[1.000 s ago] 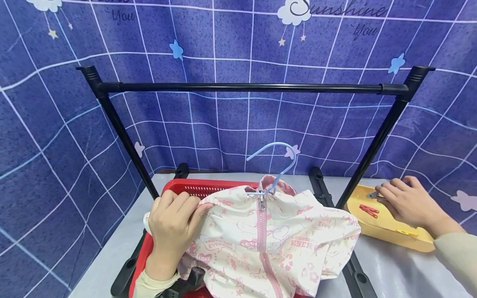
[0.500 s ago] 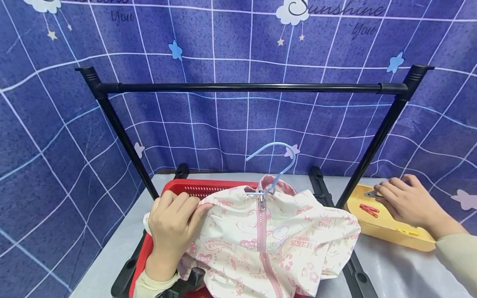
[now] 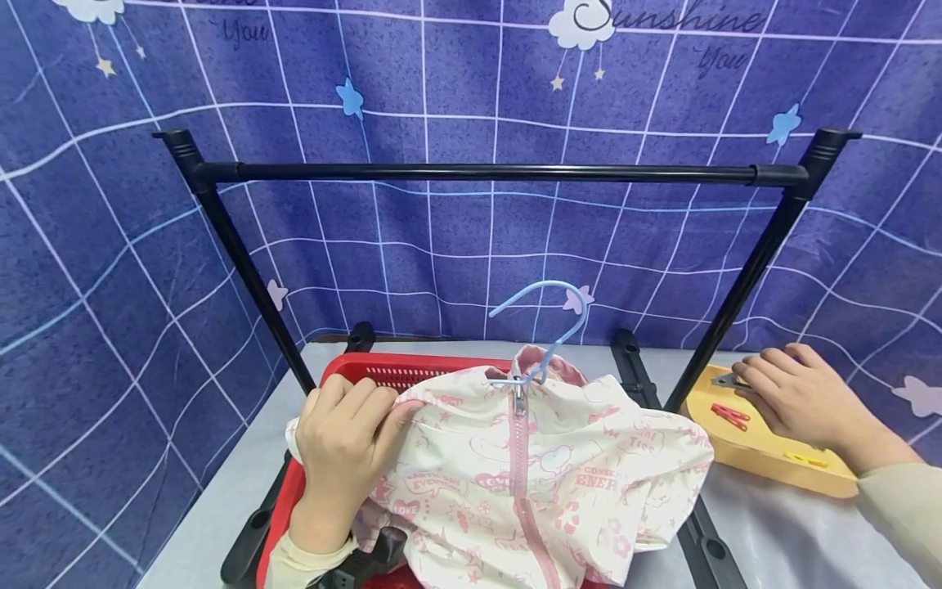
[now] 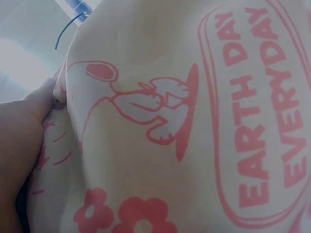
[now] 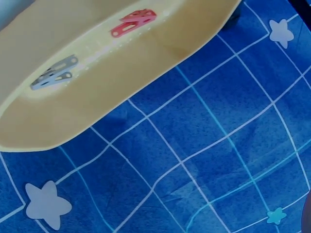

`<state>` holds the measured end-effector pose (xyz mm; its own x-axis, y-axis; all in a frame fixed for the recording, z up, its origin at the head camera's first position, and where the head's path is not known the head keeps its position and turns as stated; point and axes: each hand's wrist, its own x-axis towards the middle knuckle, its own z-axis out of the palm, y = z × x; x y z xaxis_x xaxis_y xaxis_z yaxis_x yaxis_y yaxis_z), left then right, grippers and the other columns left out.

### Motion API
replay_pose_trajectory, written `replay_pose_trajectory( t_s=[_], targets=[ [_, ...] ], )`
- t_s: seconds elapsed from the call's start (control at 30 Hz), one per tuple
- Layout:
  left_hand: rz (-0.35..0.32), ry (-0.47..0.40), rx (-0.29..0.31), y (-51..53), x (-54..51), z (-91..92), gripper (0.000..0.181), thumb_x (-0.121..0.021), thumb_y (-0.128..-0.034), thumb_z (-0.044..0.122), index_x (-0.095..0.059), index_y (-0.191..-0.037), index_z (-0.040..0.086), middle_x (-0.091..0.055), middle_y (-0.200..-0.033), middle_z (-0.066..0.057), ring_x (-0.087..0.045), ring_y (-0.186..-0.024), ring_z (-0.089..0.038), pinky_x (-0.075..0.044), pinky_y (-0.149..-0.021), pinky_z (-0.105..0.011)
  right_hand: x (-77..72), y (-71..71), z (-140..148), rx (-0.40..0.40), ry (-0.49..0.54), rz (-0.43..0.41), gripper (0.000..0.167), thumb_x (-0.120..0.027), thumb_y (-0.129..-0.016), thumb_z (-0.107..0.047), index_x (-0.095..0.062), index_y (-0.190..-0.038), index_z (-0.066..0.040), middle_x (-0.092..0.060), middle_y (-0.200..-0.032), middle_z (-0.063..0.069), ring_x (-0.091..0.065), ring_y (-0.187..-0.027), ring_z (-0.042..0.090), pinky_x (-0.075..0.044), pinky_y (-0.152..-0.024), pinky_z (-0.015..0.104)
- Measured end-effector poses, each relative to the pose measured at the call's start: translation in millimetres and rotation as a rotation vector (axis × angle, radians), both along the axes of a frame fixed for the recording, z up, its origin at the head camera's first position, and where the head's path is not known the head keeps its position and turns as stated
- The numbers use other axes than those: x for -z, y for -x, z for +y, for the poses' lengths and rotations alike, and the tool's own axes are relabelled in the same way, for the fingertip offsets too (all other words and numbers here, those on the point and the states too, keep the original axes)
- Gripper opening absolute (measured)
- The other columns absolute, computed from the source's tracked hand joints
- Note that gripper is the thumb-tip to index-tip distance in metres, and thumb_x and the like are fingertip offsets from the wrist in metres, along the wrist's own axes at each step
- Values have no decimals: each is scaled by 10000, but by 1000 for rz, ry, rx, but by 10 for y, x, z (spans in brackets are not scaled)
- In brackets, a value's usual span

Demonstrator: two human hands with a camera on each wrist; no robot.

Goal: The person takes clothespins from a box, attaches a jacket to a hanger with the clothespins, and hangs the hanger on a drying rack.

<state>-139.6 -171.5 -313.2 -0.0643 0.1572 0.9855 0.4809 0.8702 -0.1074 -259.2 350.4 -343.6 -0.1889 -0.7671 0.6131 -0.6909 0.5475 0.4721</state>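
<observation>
A white jacket with pink print and a pink zipper (image 3: 518, 466) lies over the red basket. From its collar rises the hook of a light blue hanger (image 3: 581, 311). My left hand (image 3: 342, 450) grips the jacket's shoulder at the left, fingers curled over the fabric. At the right, my right hand (image 3: 805, 401) pinches a grey clothespin (image 3: 728, 381) above the yellow tray (image 3: 780, 470). Inside that tray are a red clothespin (image 3: 730, 415) and a yellow clothespin (image 3: 805, 459). The right wrist view shows another grey clothespin (image 5: 54, 73) in the tray.
A black garment rack's crossbar (image 3: 486, 173) spans the view above the jacket. Its black feet (image 3: 710, 548) stand on the light table (image 3: 802, 536). The red basket (image 3: 427, 360) sits between them. A blue grid-patterned curtain (image 3: 456, 245) hangs behind.
My right hand has moved slightly left over the tray, carrying the grey clothespin. The left hand keeps its grip and the jacket stays put.
</observation>
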Motion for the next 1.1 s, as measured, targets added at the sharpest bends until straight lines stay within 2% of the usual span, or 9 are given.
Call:
replay_pose_trajectory(
  t_s=[0.33,0.73,1.1],
  targets=[
    [3,0,-4,4,-15,12,518,-503,-1023,461,-531,-651,102,-477,-591,-35,-433,-571,-255,-286,-516,-375,-73,-3,-115,-85,77,49,429,-380,-1048,-318,-616,-960,29,-629,-818,165,-539,-711,381,-338,-669,521],
    [-8,2,-8,-3,-11,20,519,-498,-1023,465,-532,-652,104,-471,-589,-30,-429,-570,-252,-280,-515,-370,-153,-59,-179,-100,104,65,429,-406,-1039,-311,-624,-957,49,-638,-803,176,-544,-706,397,-340,-686,549],
    [16,-5,-7,-4,-26,30,530,-496,-1023,469,-517,-640,104,-460,-583,-24,-419,-556,-252,-271,-509,-372,-282,-171,-333,-131,161,97,408,-430,-1032,-296,-615,-923,52,-629,-783,173,-534,-679,399,-338,-663,575]
  ],
)
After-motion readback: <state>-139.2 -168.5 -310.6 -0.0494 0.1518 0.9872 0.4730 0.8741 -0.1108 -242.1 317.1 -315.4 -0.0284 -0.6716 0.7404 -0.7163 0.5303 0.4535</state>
